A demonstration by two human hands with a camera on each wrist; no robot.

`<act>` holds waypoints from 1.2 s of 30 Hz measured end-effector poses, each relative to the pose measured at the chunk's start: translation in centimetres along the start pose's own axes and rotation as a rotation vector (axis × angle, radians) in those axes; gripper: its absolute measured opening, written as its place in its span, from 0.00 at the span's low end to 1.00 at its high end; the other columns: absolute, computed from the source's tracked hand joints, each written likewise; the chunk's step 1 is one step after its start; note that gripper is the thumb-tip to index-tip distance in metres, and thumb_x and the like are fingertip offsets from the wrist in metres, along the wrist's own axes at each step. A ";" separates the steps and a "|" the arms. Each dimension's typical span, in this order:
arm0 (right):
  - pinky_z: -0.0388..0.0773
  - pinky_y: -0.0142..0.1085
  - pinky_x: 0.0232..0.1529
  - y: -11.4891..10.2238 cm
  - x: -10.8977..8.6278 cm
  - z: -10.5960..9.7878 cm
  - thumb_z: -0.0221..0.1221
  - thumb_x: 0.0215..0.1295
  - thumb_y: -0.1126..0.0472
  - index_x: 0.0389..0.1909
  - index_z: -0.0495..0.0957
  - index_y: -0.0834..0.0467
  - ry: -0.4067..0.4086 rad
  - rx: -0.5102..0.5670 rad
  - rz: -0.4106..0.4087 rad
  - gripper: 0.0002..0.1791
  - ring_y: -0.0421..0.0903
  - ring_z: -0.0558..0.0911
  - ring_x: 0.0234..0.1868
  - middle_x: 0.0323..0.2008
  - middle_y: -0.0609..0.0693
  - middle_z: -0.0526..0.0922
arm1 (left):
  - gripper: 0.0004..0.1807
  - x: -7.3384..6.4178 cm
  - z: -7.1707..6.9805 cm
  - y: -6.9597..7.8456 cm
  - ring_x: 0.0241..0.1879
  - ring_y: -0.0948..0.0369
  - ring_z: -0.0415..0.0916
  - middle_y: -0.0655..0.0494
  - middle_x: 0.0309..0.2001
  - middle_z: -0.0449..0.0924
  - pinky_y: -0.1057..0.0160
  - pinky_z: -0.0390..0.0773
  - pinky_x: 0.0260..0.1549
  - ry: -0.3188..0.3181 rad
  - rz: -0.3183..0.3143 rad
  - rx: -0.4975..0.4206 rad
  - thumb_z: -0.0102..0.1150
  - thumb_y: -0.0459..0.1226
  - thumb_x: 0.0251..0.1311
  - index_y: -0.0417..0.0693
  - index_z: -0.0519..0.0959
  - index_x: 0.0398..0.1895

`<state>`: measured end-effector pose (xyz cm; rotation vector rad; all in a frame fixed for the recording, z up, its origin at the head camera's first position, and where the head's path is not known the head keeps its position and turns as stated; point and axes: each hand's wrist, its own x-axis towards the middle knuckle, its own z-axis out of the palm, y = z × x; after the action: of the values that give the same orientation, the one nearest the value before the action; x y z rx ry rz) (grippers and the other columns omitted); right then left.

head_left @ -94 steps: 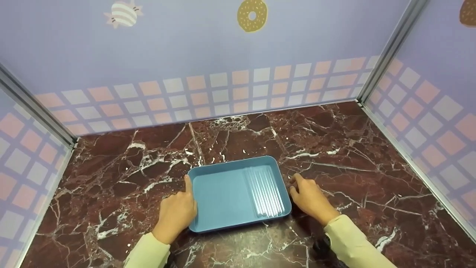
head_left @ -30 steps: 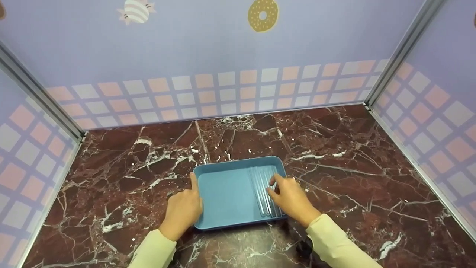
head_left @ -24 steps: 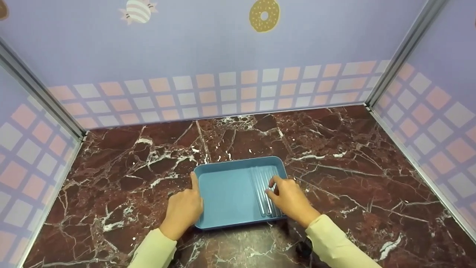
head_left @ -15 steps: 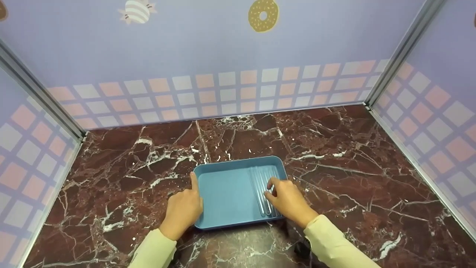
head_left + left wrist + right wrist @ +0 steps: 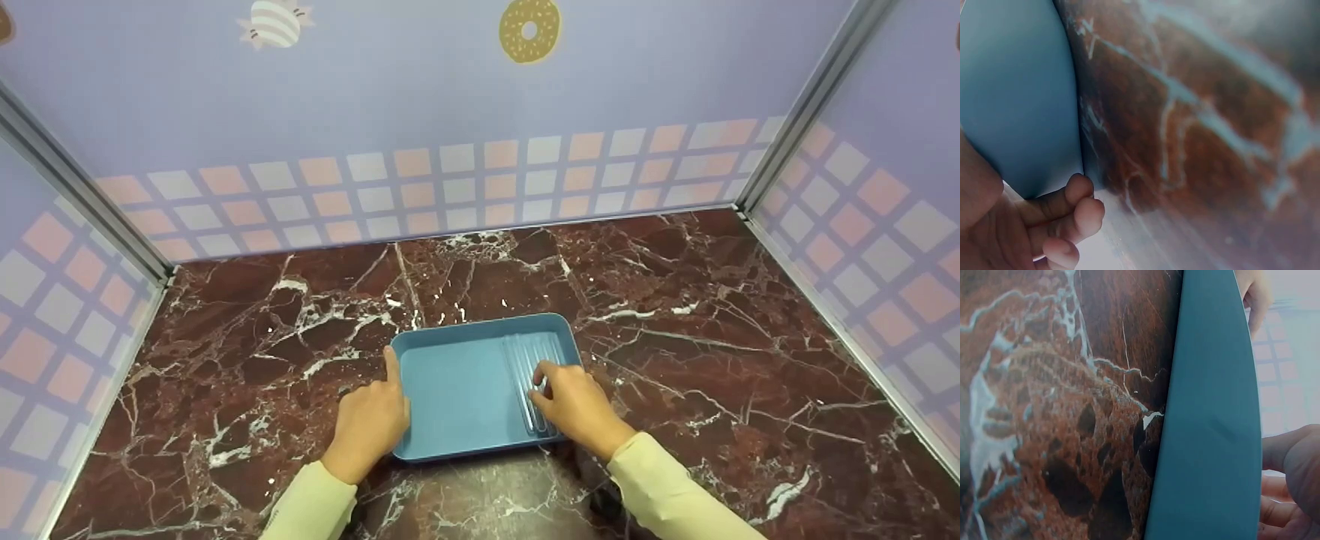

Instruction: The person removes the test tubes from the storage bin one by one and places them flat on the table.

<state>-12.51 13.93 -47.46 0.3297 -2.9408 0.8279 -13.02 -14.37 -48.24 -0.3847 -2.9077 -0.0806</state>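
A shallow blue tray [image 5: 461, 394] lies on the marbled surface. In its right part is a row of clear, ribbed, tube-like pieces [image 5: 523, 382]. My left hand [image 5: 371, 424] is at the tray's left end, with the index finger straight along the rim. In the left wrist view, the hand's other fingers [image 5: 1064, 216] curl down by the wall and the thumb side lies above the rim. My right hand [image 5: 581, 405] hangs over the clear pieces, thumb and index finger bent with a gap between them. It hides part of the row and the tray's right rim.
The dark red marbled tabletop [image 5: 750, 360] spreads around the tray. A lilac back wall [image 5: 390, 90] with pink and white squares closes the far side, and similar panels stand left and right. A small dark object [image 5: 606, 501] shows under the right sleeve.
About three seconds ago my right hand was outside the tray's right end. It moved in over the clear pieces, then shifted slightly left along the row. The left hand stayed at the rim.
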 end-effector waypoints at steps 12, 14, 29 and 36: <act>0.67 0.35 0.21 -0.3 0.1 0.4 0.65 0.56 0.61 0.30 0.76 0.55 -0.018 -0.005 -0.021 0.06 0.38 0.70 0.17 0.14 0.42 0.74 | 0.35 -0.2 0.0 0.0 0.08 0.66 0.45 0.61 0.07 0.54 0.66 0.44 0.08 0.055 0.021 -0.002 0.51 0.35 0.58 0.26 0.59 0.68; 0.67 0.34 0.21 -0.4 0.1 0.5 0.65 0.56 0.61 0.30 0.76 0.56 -0.021 -0.002 -0.026 0.06 0.38 0.69 0.17 0.14 0.42 0.74 | 0.36 -0.2 0.1 0.0 0.07 0.64 0.49 0.60 0.07 0.56 0.65 0.47 0.08 0.039 0.010 -0.010 0.51 0.35 0.58 0.26 0.59 0.68; 0.71 0.37 0.24 -0.9 0.4 0.6 0.66 0.54 0.63 0.33 0.77 0.56 -0.039 0.008 -0.023 0.08 0.39 0.72 0.19 0.18 0.43 0.77 | 0.36 0.0 0.2 0.0 0.08 0.63 0.53 0.58 0.08 0.58 0.64 0.50 0.07 -0.021 -0.018 -0.026 0.50 0.36 0.59 0.27 0.56 0.70; 0.69 0.35 0.22 -1.1 0.5 0.7 0.66 0.54 0.62 0.32 0.76 0.55 -0.047 0.005 -0.025 0.08 0.38 0.71 0.18 0.17 0.42 0.76 | 0.36 -0.1 0.0 0.0 0.08 0.65 0.48 0.60 0.07 0.56 0.66 0.46 0.09 -0.011 -0.006 -0.015 0.52 0.36 0.59 0.27 0.58 0.69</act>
<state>-12.78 12.52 -47.47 0.3908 -2.9711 0.8364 -12.96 -14.37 -48.25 -0.3808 -2.9205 -0.1013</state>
